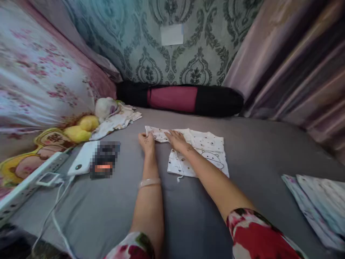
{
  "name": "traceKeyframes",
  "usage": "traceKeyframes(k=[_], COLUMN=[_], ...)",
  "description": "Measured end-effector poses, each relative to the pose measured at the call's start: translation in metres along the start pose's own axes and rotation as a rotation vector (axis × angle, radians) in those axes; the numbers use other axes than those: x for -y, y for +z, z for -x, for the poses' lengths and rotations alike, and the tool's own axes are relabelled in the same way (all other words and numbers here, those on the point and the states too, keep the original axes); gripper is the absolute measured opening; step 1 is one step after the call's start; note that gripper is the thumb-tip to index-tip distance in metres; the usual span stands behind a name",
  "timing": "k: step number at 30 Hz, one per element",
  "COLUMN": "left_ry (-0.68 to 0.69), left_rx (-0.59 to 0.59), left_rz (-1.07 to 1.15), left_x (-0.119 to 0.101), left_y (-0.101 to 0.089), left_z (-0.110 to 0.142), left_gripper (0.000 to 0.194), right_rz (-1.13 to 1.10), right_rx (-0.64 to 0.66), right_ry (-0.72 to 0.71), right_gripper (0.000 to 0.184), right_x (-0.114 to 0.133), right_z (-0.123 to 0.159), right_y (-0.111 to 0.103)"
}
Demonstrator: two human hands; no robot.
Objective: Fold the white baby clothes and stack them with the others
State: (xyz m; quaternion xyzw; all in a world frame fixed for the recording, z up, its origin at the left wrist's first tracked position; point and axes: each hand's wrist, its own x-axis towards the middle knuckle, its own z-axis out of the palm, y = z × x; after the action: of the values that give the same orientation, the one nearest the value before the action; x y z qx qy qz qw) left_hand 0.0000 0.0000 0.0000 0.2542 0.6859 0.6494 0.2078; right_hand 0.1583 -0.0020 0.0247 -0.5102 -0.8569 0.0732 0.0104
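A small white baby top [198, 138] with a scattered print lies partly folded on the grey sheet. Its lower part shows a line-drawn animal face [212, 158], and a white tie [180, 177] pokes out at the near edge. My left hand [147, 142] has its fingers closed on the end of the sleeve stretched out to the left. Laid over the same sleeve, nearer the body of the top, my right hand [178, 140] rests with its fingers extended. My right forearm covers part of the garment.
On the left are a white device [83, 160], a blurred-out dark item [104, 160], a power strip [29, 183] with cables, plush toys [81, 128] and a crumpled printed cloth [118, 120]. A black-and-pink bolster [172, 99] lies by the wall. Folded cloths [320, 205] sit at right.
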Motion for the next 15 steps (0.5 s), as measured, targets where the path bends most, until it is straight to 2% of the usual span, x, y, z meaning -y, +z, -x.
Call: traceKeyframes(k=[5,8,10,12,14,15], left_ry=[-0.301,-0.417,-0.479,-0.490,-0.480,-0.469], left_rx=[0.177,0.304,0.373,0.409,0.429,0.437], left_rz=[0.490,0.672,0.755,0.776,0.777,0.771], left_x=[-0.007,-0.016,-0.022,-0.028,-0.033,-0.034], left_y=[0.018,0.023,0.024,0.026,0.029,0.031], left_z=[0.004,0.008,0.011,0.014,0.019,0.022], left_gripper=[0.010,0.007,0.011,0.015,0.018,0.019], right_rz=[-0.003,-0.022,-0.079,-0.214,-0.411,-0.529], right_rx=[0.107,0.187,0.212,0.151,-0.019,-0.128], right_ry=[0.115,0.221,0.230,0.158,0.117,0.141], right_gripper=[0.061,0.069,0.074,0.069,0.061,0.057], right_x=[0.012,0.020,0.020,0.012,-0.002,-0.009], right_z=[-0.014,-0.024,-0.027,-0.024,-0.015,-0.009], right_y=[-0.007,-0.011,-0.015,-0.019,-0.024,-0.027])
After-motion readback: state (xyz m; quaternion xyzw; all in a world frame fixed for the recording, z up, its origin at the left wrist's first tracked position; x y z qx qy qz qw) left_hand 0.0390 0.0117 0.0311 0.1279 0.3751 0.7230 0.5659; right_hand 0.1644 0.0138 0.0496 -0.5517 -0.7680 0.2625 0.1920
